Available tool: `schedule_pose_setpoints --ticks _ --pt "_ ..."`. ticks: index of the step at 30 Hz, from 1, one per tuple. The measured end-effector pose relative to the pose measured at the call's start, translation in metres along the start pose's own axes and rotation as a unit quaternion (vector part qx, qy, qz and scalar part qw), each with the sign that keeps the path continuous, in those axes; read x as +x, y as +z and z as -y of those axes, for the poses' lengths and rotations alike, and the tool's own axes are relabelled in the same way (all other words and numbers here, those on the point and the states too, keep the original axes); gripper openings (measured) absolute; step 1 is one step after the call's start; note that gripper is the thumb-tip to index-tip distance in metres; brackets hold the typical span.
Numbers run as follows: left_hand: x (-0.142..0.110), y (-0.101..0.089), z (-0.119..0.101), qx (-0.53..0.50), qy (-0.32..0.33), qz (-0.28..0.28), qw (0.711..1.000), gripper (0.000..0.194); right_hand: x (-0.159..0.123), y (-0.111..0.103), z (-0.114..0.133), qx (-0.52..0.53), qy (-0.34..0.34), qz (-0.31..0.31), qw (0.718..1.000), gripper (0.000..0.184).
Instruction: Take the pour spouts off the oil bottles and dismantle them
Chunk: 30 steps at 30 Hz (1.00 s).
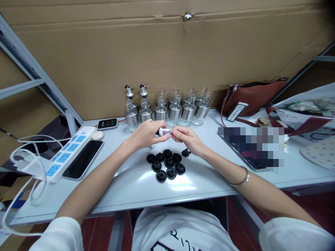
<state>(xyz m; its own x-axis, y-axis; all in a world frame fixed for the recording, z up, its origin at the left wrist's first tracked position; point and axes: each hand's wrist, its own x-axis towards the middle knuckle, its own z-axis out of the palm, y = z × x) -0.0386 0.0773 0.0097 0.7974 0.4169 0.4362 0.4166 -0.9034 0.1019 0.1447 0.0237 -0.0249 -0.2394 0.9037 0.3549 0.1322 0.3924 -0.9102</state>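
My left hand (151, 133) is closed around a silver pourer spout (164, 131) with a black base, held sideways above the table. At the spout's narrow end, the thumb and fingers of my right hand (187, 138) are pinched together; any small part between them is hidden. Several round black stoppers (169, 162) lie grouped below my hands. Beside my right wrist sits a little pile of small black pieces (186, 152). Behind my hands stand several glass bottles (175, 111) with metal sleeves. Two at the back left carry silver-and-black pourers (143, 90).
On the left are a power strip (69, 151) with white cables, a phone (83, 159) and a small black device (107, 123). To the right lie a brown bag (253, 96) and a dark flat device (235, 150), partly blurred. A cardboard wall (117, 45) closes off the back.
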Motion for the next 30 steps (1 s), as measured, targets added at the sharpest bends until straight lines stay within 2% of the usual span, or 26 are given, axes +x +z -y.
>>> schedule_pose_setpoints --ticks 3,5,8,11,14,17,20,24,30 --pt "0.000 -0.001 0.003 0.037 0.069 -0.067 0.995 0.022 0.001 -0.002 0.002 0.040 0.031 -0.002 0.999 0.050" --pt "-0.001 -0.001 0.006 0.058 0.086 -0.085 0.991 0.021 0.002 -0.010 0.003 0.050 0.054 0.003 0.997 0.046" --pt "-0.002 -0.001 0.008 0.049 0.080 -0.081 0.992 0.018 0.005 -0.029 0.003 0.038 0.089 0.027 0.995 0.036" --pt "-0.003 -0.001 0.009 0.042 0.072 -0.065 0.994 0.017 0.002 -0.050 0.002 -0.005 0.129 0.088 0.988 0.037" --pt "-0.003 -0.001 0.012 0.036 0.057 -0.052 0.996 0.015 -0.008 -0.068 0.001 -0.071 0.168 0.150 0.972 0.034" --pt "-0.004 -0.002 0.015 0.028 0.040 -0.051 0.998 0.012 -0.019 -0.079 -0.001 -0.157 0.182 0.165 0.957 0.032" --pt "-0.005 -0.004 0.017 0.022 0.031 -0.057 0.998 0.010 -0.026 -0.084 -0.004 -0.237 0.177 0.167 0.941 0.027" --pt "-0.005 -0.006 0.018 0.023 0.027 -0.061 0.997 0.010 -0.028 -0.082 -0.008 -0.302 0.175 0.191 0.917 0.010" --pt "-0.004 -0.007 0.020 0.025 0.025 -0.061 0.997 0.010 -0.032 -0.077 -0.006 -0.339 0.179 0.222 0.896 0.024"
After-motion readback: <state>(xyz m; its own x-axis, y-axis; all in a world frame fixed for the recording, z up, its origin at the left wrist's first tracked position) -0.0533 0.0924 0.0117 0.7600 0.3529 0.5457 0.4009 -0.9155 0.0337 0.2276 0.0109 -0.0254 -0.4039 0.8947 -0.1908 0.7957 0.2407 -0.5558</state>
